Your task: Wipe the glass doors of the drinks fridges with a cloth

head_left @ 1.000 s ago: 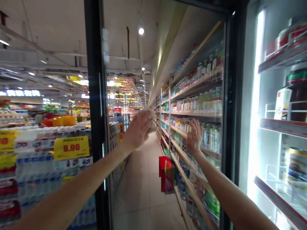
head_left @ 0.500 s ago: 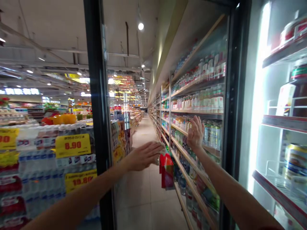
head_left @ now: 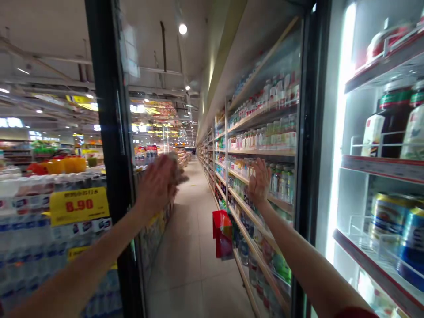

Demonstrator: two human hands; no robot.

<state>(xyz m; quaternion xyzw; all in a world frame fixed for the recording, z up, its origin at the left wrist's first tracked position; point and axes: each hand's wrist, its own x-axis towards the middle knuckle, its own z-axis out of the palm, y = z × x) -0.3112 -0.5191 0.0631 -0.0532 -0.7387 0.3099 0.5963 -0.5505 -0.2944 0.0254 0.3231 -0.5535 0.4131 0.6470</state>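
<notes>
Head view: cloth (head_left: pixel 179 174), held in blurred left hand (head_left: pixel 155 181) at open glass door (head_left: pixel 114 132); right hand (head_left: pixel 259 180), fingers spread, nothing gripped. Door may be swung if pushed unevenly; cloth, dropped if loosely held.

A pale tiled floor (head_left: pixel 180 260) runs down a long supermarket aisle, with wood-edged wall shelving (head_left: pixel 261 153) full of bottles along its right side and a plain bulkhead (head_left: pixel 217 73) above. Overhead, pipes (head_left: pixel 62 59) cross the grey ceiling (head_left: pixel 56 28), dotted with round spotlights (head_left: pixel 183 29). At left, stacked bottled drinks (head_left: pixel 29 238) carry a yellow price sign (head_left: pixel 79 206) reading 8.90; at far right glows a vertical light strip (head_left: pixel 339 128)
</notes>
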